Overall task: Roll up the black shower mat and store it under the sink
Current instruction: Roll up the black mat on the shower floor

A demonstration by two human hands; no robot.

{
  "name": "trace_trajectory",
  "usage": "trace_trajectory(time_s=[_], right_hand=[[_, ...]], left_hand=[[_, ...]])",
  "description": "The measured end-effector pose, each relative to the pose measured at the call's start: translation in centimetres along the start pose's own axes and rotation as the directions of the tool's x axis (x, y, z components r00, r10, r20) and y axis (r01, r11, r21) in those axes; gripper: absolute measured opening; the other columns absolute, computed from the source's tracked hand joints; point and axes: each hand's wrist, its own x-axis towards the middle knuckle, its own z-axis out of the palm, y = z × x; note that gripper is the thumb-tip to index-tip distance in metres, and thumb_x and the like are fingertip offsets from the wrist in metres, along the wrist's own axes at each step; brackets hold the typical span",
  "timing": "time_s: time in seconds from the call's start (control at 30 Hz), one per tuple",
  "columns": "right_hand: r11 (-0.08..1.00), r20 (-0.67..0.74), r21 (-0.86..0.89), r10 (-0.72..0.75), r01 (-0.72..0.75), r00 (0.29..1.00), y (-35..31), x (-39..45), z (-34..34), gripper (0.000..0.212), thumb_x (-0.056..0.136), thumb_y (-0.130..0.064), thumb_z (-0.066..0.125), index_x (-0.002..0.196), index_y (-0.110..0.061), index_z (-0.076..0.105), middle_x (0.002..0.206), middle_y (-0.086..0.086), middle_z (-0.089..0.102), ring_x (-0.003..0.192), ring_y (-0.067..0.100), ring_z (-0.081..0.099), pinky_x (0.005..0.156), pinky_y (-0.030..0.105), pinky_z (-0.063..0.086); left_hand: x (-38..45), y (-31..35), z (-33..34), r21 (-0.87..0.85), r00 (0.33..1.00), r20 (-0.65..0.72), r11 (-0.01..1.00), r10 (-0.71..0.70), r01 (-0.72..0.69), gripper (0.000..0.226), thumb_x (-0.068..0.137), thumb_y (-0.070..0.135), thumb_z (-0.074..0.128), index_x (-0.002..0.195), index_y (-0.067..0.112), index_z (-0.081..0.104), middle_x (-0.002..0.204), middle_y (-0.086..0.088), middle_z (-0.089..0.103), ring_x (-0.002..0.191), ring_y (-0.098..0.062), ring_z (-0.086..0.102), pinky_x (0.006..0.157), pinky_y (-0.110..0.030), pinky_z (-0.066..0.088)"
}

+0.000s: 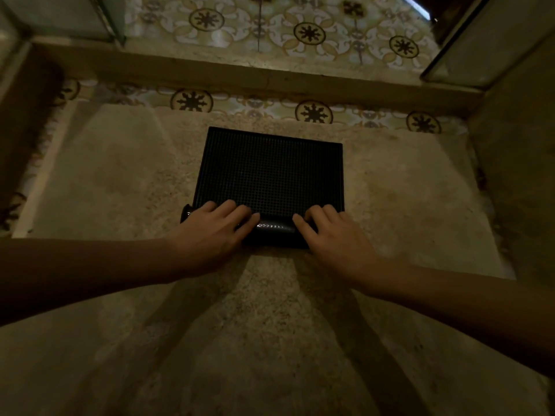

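Both bare forearms reach in from the lower corners toward the black shower mat [268, 172], which lies on the speckled stone floor [120, 181] just short of the raised curb [240, 73].

At the mat's left end, the left hand [210, 232] presses palm-down on the rolled part [274, 231], its grip loose: fingers spread and curved over the top of the roll, tips reaching the flat gridded surface beyond, not closed around anything. A short stub of the roll sticks out past this hand on the left.

Between the two hands a bare stretch of the roll shows, glossy with a line of small highlights.

At the mat's right end, the right hand [333, 238] rests the same way, fingers bent over the roll, thumb pointing inward along it, grip likewise open.

Beyond the roll, most of the mat lies flat, and patterned tiles [313, 112] line the floor between the mat and the curb.
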Motion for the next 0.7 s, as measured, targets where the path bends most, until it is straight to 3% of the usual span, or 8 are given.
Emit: trace_trajectory(time_s=[0.13, 0.2, 0.3, 0.37, 0.47, 0.57, 0.7], right_hand=[[0.999, 0.007, 0.047, -0.006, 0.006, 1.0, 0.5, 0.5, 0.0, 0.061, 0.1, -0.021, 0.047, 0.152, -0.006, 0.019, 0.134, 0.015, 0.047, 0.109, 0.032, 0.049, 0.077, 0.04, 0.053], [0.993, -0.008, 0.12, 0.009, -0.008, 1.0, 0.9, 0.4, -0.3, 0.054, 0.099, -0.023, 0.049, 0.146, -0.01, 0.025, 0.133, 0.011, 0.053, 0.109, 0.03, 0.053, 0.073, 0.041, 0.056], [0.986, -0.04, 0.164, -0.002, 0.009, 0.999, 1.7, 0.6, -0.4, 0.04, 0.098, -0.024, 0.046, 0.135, -0.011, 0.038, 0.133, 0.013, 0.056, 0.11, 0.033, 0.056, 0.073, 0.044, 0.057], [0.989, -0.046, 0.15, -0.005, 0.012, 0.999, 1.8, 0.8, -0.5, 0.04, 0.097, -0.022, 0.047, 0.135, -0.008, 0.042, 0.137, 0.017, 0.054, 0.11, 0.036, 0.056, 0.075, 0.046, 0.056], [0.989, -0.061, 0.15, 0.012, -0.003, 0.998, 1.6, 0.9, -0.1, 0.045, 0.097, -0.016, 0.053, 0.139, -0.002, 0.044, 0.143, 0.023, 0.048, 0.119, 0.041, 0.053, 0.092, 0.05, 0.051], [0.989, -0.048, 0.137, 0.058, -0.051, 0.997, 1.7, 1.1, 0.2, 0.051, 0.1, -0.014, 0.049, 0.148, -0.002, 0.034, 0.154, 0.026, 0.032, 0.136, 0.042, 0.038, 0.111, 0.052, 0.034], [0.997, -0.047, 0.013, 0.08, -0.08, 0.996, 2.1, 1.6, -0.5, 0.067, 0.094, -0.04, 0.061, 0.144, -0.002, 0.041, 0.144, 0.027, 0.043, 0.125, 0.042, 0.046, 0.096, 0.051, 0.044]], left_hand=[[1.5, -0.1, -0.1, -0.13, 0.999, 0.0, 0.99, -0.052, 0.051, 0.044, 0.092, 0.024, 0.048, 0.133, 0.01, 0.041, 0.12, -0.011, 0.053, 0.095, -0.026, 0.049, 0.071, -0.035, 0.043], [2.1, -0.4, -0.1, -0.169, 0.997, 0.011, 0.983, -0.074, 0.075, 0.039, 0.094, 0.026, 0.045, 0.13, 0.013, 0.035, 0.119, -0.009, 0.05, 0.094, -0.025, 0.047, 0.069, -0.034, 0.04], [2.5, -0.9, 0.0, -0.17, 0.995, 0.034, 0.981, -0.094, 0.098, 0.045, 0.094, 0.026, 0.051, 0.133, 0.013, 0.031, 0.133, -0.014, 0.044, 0.1, -0.029, 0.051, 0.069, -0.037, 0.047], [2.6, -0.9, -0.4, -0.15, 0.993, -0.014, 0.982, -0.117, 0.113, 0.045, 0.091, 0.022, 0.058, 0.13, 0.011, 0.038, 0.136, -0.019, 0.042, 0.1, -0.032, 0.053, 0.062, -0.035, 0.04], [2.6, -1.1, -1.3, -0.072, 0.996, -0.058, 0.995, -0.073, 0.068, 0.038, 0.082, 0.014, 0.067, 0.116, 0.005, 0.053, 0.115, -0.021, 0.052, 0.091, -0.033, 0.051, 0.06, -0.036, 0.03], [2.5, -1.9, -1.6, -0.016, 0.997, -0.055, 0.998, -0.057, 0.056, 0.047, 0.077, 0.011, 0.073, 0.119, 0.003, 0.056, 0.106, -0.021, 0.055, 0.085, -0.035, 0.051, 0.058, -0.039, 0.039], [2.1, -3.3, -1.4, 0.047, 0.999, -0.047, 0.999, -0.016, 0.018, 0.064, 0.072, 0.005, 0.075, 0.132, 0.0, 0.052, 0.111, -0.024, 0.057, 0.087, -0.038, 0.055, 0.056, -0.041, 0.048]])
